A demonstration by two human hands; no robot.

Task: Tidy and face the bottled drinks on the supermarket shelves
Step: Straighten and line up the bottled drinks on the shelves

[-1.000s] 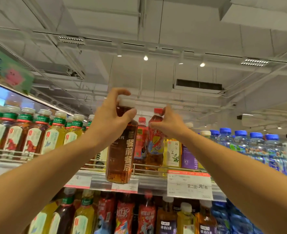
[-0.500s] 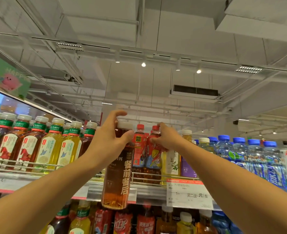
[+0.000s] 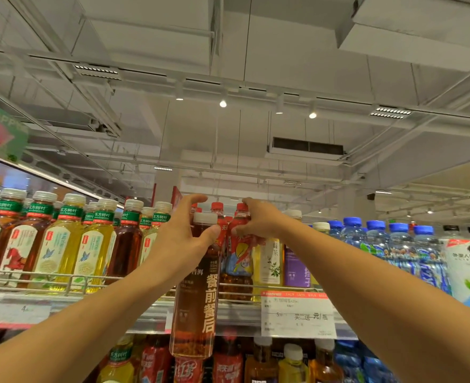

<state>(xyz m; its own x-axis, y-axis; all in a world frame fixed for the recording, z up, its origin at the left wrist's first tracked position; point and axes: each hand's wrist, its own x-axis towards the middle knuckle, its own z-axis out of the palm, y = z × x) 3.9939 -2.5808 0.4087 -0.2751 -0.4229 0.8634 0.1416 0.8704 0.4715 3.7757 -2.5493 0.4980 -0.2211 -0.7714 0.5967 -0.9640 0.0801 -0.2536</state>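
My left hand (image 3: 184, 239) grips the neck of a tall brown tea bottle (image 3: 196, 294) with a white cap and a dark label. It hangs upright in front of the top shelf edge (image 3: 150, 313). My right hand (image 3: 258, 219) holds the neck of a red-capped bottle (image 3: 240, 252) that stands on the top shelf. A second red-capped bottle (image 3: 219, 217) stands just left of it, between my two hands.
Green-collared tea bottles (image 3: 62, 244) fill the top shelf on the left behind a wire rail. Yellow and purple-labelled bottles (image 3: 280, 261) and blue-capped water bottles (image 3: 388, 247) stand on the right. A price card (image 3: 297, 313) hangs on the shelf edge. More bottles (image 3: 228, 360) fill the shelf below.
The brown bottle in my left hand has come lower against the shelf. My right hand has set the red-capped bottle down upright on the shelf and keeps hold of its neck.
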